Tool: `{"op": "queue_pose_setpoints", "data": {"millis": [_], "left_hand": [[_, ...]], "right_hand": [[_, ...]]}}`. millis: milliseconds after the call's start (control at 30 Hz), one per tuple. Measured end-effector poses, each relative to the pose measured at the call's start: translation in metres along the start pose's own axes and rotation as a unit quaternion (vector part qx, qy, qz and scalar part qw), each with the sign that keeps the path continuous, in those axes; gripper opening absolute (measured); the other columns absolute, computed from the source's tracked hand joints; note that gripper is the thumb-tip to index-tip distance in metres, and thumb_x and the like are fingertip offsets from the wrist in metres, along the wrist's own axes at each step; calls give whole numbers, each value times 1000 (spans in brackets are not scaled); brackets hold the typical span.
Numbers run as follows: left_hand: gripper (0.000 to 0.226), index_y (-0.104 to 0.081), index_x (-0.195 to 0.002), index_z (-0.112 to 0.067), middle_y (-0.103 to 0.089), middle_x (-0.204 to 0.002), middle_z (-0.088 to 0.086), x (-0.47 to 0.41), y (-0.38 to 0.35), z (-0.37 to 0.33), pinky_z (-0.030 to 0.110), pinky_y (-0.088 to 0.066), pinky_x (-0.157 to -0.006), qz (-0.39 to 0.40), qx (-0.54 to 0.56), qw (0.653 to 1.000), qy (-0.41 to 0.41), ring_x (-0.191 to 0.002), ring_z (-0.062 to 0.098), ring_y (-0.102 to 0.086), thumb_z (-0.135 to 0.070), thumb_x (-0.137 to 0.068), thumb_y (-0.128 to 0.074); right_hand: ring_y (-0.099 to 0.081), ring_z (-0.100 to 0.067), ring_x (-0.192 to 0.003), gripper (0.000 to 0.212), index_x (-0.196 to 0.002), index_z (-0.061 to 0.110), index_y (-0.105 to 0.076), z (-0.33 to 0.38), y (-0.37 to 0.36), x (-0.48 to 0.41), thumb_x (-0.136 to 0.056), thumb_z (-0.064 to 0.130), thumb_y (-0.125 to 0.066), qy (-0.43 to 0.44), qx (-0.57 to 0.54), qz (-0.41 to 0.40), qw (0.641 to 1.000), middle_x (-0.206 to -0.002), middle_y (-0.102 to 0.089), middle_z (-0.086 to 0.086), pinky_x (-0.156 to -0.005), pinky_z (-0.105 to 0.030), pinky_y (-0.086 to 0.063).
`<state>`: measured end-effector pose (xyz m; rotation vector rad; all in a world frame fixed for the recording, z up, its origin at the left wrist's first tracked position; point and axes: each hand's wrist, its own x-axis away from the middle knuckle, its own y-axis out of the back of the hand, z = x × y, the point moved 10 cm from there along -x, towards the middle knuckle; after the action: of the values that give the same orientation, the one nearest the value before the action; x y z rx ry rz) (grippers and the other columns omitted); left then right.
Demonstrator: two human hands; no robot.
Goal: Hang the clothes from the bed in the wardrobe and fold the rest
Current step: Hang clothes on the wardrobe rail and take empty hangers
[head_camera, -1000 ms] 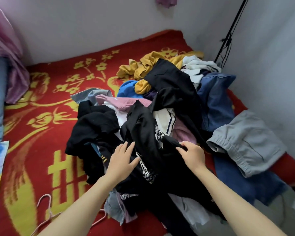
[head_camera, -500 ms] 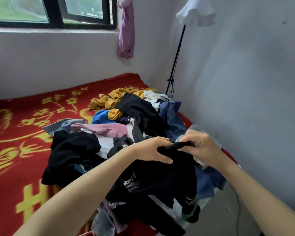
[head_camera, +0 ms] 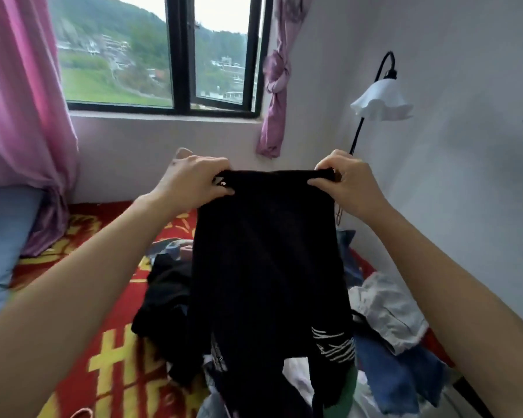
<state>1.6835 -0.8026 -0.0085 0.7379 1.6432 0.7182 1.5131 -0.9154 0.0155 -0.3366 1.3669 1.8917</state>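
Bed (head_camera: 118, 372): red-and-yellow cover beneath both forearms.
Left hand (head_camera: 194, 179): pinching the top edge of the black garment (head_camera: 269, 267).
Right hand (head_camera: 349, 182): gripping the same edge.
Garment: hangs between the hands, possibly trousers.
Clothes pile (head_camera: 163, 303): below the hands, largely hidden behind the garment.
Lamp (head_camera: 381, 101): above the right hand.

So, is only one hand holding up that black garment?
No, the left hand and right hand both grip the black garment at its top.

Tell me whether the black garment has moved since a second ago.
Yes, upward: the black garment lay on the pile; now left hand and right hand hold it above the bed.
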Motion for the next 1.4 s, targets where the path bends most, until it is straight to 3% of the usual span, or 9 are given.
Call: {"op": "queue_pose_setpoints", "data": {"millis": [200,267,367,500,700,867,1033,1200,1400], "left_hand": [[34,-60,-83,-2,-63,-79,23,114,165,115,39,-37,-67,-239,-127,935,230,-79,39,-59,-36,-85,-61],[42,-62,-80,-5,-64,-77,16,136,170,106,39,-41,-65,-227,-124,945,200,-75,37,-60,-45,-78,-50],[46,-67,-74,-7,-68,-76,8,160,142,82,38,-46,-66,-131,-162,970,124,-63,34,-59,-45,-73,-41],[27,-69,-73,-9,-68,-74,1,214,106,93,32,-39,-69,-24,-158,978,134,-59,26,-62,-30,-69,-53],[33,-68,-77,-8,-65,-71,4,314,68,124,32,-44,-62,101,-32,975,194,-64,24,-61,-31,-67,-47],[12,-56,-91,-14,-62,-77,3,412,30,158,32,-35,-61,179,-23,924,337,-79,26,-58,-22,-85,-62],[35,-38,-67,-25,-41,-64,-12,520,-25,158,19,-28,-54,280,154,827,462,-57,-1,-41,-20,-72,-72],[25,-49,-81,-26,-52,-76,-10,596,-88,126,16,-39,-54,365,296,685,556,-54,-6,-49,-26,-73,-73],[38,-61,-99,-17,-57,-94,-5,623,-136,95,29,-44,-78,544,242,621,510,-93,15,-58,-43,-74,-71]], "right_hand": [[-47,-1,-52,21,-76,18,-50,10,9,-45,-84,15,-69,-61,-69,-140,986,-61,-46,9,-52,-9,-34],[-52,-10,-68,23,-94,16,-56,14,-40,-41,-80,20,-73,-76,-82,-59,992,-76,-53,3,-62,-9,-39],[-52,-24,-109,67,-131,11,-47,70,-166,-14,-73,19,-79,-43,-133,135,981,-118,-52,-11,-91,-29,-42],[-33,-13,-129,98,-149,25,-16,160,-309,58,-75,16,-79,-6,-241,357,902,-152,-26,-5,-111,-30,-30],[-19,-22,-141,69,-142,14,-40,231,-430,152,-81,14,-72,100,-157,521,833,-151,-26,-11,-113,-38,-21],[-53,-28,-110,42,-116,1,-59,230,-469,207,-81,21,-71,107,-105,589,794,-115,-61,-15,-74,-28,-34],[-58,-20,-88,33,-105,6,-67,205,-481,237,-83,31,-68,111,-71,593,794,-92,-65,-5,-70,-27,-39],[-50,-17,-70,22,-81,5,-58,194,-473,255,-82,25,-68,185,-52,598,778,-73,-53,-1,-57,-29,-30],[-60,-24,-86,31,-99,14,-56,180,-460,269,-87,41,-58,356,73,553,750,-80,-62,-2,-68,-27,-29]]}}
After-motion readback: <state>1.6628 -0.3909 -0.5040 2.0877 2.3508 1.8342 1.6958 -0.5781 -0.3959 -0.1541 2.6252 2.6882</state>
